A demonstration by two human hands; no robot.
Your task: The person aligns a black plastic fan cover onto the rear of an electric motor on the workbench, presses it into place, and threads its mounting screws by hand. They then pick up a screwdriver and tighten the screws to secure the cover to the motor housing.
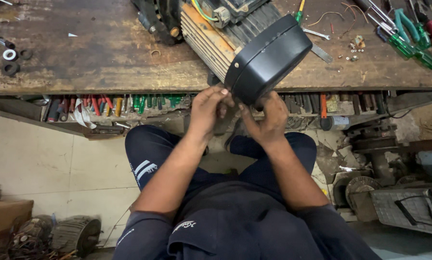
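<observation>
An electric motor [211, 38] with orange-tinted cooling fins lies on a worn wooden workbench [105, 58], its black round end cover [269, 58] hanging over the front edge. My left hand [207, 110] touches the lower left rim of the cover with its fingertips. My right hand [270, 120] is curled under the cover's bottom edge, fingers pressed against it. Whether either hand pinches a small part is hidden.
Green-handled screwdrivers and pliers [408, 41] lie at the bench's right, with small screws [353, 50] near them. Black washers [10, 60] sit at the left. A shelf of tools [129, 103] runs under the bench. Old motors [76, 233] and machine parts [374, 159] stand on the floor.
</observation>
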